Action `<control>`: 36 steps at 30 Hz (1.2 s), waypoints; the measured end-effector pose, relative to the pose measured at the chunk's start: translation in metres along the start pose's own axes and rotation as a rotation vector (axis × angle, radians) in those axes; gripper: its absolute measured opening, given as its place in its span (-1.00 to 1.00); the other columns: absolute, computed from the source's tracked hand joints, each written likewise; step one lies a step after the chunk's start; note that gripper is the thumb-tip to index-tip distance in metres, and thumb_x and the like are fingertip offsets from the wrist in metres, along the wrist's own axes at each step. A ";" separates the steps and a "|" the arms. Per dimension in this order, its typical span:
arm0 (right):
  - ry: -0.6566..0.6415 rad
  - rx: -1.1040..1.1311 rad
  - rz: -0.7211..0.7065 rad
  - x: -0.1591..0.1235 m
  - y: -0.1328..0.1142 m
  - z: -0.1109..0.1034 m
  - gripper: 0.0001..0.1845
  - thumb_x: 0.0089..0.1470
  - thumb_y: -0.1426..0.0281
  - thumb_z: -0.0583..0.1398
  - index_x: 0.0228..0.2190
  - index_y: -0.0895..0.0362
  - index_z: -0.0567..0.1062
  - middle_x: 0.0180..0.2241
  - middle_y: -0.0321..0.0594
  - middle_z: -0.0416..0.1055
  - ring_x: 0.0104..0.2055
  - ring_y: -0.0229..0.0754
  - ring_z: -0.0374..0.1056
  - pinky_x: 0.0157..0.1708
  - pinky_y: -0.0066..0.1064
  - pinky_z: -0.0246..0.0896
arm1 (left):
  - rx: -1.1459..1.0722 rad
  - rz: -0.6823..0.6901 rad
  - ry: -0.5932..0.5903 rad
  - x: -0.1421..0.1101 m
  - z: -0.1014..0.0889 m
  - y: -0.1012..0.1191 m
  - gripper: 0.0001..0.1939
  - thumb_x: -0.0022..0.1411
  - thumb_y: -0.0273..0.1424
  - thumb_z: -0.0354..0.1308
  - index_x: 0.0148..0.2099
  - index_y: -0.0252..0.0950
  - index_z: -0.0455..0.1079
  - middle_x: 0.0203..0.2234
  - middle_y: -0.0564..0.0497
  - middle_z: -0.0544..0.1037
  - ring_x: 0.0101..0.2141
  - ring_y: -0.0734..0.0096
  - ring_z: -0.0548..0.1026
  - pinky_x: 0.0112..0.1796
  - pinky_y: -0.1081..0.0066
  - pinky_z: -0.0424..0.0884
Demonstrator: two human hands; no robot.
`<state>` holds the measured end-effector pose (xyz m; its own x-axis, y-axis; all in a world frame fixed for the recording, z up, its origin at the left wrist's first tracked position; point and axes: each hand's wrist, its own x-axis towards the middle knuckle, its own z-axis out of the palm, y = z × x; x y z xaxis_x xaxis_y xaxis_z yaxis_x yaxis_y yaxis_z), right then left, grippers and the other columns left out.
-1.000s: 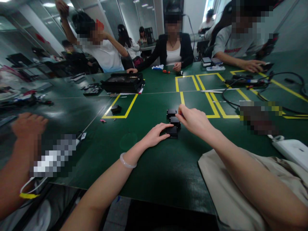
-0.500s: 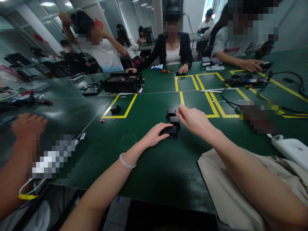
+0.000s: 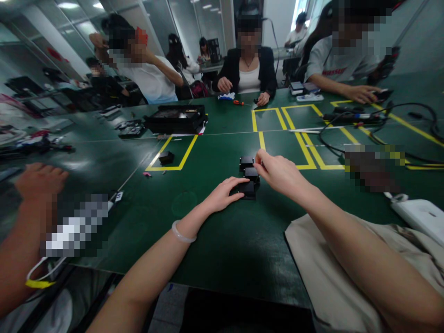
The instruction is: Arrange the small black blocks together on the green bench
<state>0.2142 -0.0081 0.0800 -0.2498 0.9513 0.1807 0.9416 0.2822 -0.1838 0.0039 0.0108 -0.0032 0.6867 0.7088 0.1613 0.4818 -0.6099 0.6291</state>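
Note:
Three small black box-shaped parts stand in a row on the green table (image 3: 215,245) in front of me. My left hand (image 3: 224,193) grips the nearest black box (image 3: 247,188) from its left side, thumb low and fingers along its far side. Beyond it sit the middle black box (image 3: 251,173) and the far black box (image 3: 247,161), close together. At the right side of those two, my right hand (image 3: 277,171) is closed in a pinch. Whatever lies between its fingertips is too small or hidden to name.
A large black open case (image 3: 176,119) stands at the far left. Another black part (image 3: 166,157) lies inside yellow tape. An orange screwdriver (image 3: 238,102) is across the table. Cables (image 3: 328,141) and a white device (image 3: 421,215) lie right; a neighbour's hand (image 3: 41,182) rests left.
My hands and the black boxes have stayed nearly still. Across the table, the person in the dark jacket has lifted a hand off the black case and drawn it toward the body.

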 end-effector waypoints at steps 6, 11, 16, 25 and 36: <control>0.014 -0.024 -0.014 0.001 -0.001 0.002 -0.73 0.24 0.22 -0.07 -0.21 0.07 0.34 -0.42 -0.19 0.47 -0.42 -0.12 0.36 -0.53 -0.40 -0.14 | -0.001 -0.001 0.005 0.000 0.001 0.000 -0.55 0.31 -0.31 0.06 0.23 -0.13 0.18 -0.02 -0.06 0.39 -0.03 0.22 0.35 -0.01 0.26 0.28; 0.030 -0.048 0.013 0.001 0.000 0.002 -0.68 0.24 0.17 -0.08 -0.24 0.07 0.35 -0.42 -0.16 0.48 -0.41 -0.08 0.37 -0.53 -0.39 -0.13 | 0.008 -0.009 0.000 0.000 0.000 0.001 -0.55 0.31 -0.32 0.06 0.23 -0.13 0.18 0.00 -0.07 0.38 -0.03 0.21 0.35 -0.02 0.26 0.28; -0.002 0.013 -0.015 -0.001 0.000 -0.002 -0.73 0.24 0.28 -0.09 -0.11 0.09 0.26 -0.40 -0.16 0.47 -0.42 -0.10 0.37 -0.52 -0.39 -0.09 | 0.004 -0.009 0.000 0.000 0.000 0.001 -0.55 0.30 -0.32 0.07 0.23 -0.13 0.19 -0.01 -0.07 0.38 -0.02 0.21 0.35 0.00 0.24 0.27; 0.000 -0.040 -0.006 0.000 0.000 -0.001 -0.74 0.24 0.24 -0.07 -0.17 0.09 0.30 -0.37 -0.14 0.49 -0.39 -0.09 0.38 -0.50 -0.39 -0.08 | 0.002 -0.006 0.007 0.000 0.001 0.000 -0.55 0.30 -0.34 0.07 0.23 -0.13 0.18 -0.01 -0.05 0.38 -0.03 0.23 0.35 -0.01 0.27 0.28; 0.010 -0.007 0.024 0.001 0.001 0.000 -0.72 0.24 0.20 -0.07 -0.21 0.08 0.31 -0.39 -0.16 0.47 -0.37 -0.08 0.38 -0.51 -0.39 -0.09 | -0.001 -0.016 0.001 0.000 0.000 0.001 -0.55 0.30 -0.33 0.06 0.22 -0.13 0.19 -0.01 -0.07 0.38 -0.04 0.21 0.35 -0.01 0.25 0.27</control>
<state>0.2149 -0.0069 0.0801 -0.2249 0.9564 0.1862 0.9489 0.2585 -0.1813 0.0044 0.0099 -0.0020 0.6781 0.7192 0.1517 0.4928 -0.5980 0.6321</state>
